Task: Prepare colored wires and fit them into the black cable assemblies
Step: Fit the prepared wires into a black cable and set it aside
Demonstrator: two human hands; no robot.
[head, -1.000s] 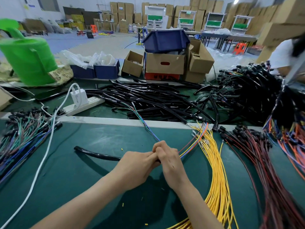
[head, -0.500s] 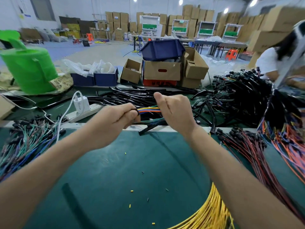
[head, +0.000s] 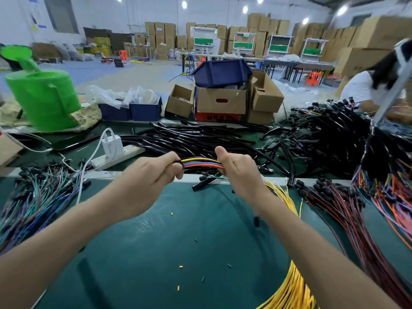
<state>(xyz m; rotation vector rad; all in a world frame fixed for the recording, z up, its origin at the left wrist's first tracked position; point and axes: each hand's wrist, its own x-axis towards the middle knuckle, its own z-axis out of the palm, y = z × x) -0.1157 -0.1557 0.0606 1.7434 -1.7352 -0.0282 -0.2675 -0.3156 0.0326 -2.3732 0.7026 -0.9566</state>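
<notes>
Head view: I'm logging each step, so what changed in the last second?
Both hands lifted from the green mat beside the yellow wires and drew apart; the left hand and right hand now grip a bundle of colored wires stretched between them. The black tubes and power strip stayed put.

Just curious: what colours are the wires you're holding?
The wires are yellow, blue and orange; head view.

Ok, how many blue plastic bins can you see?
3 blue bins: one beside another right of the green watering can, one perched on the cardboard box. More may be hidden.
</notes>
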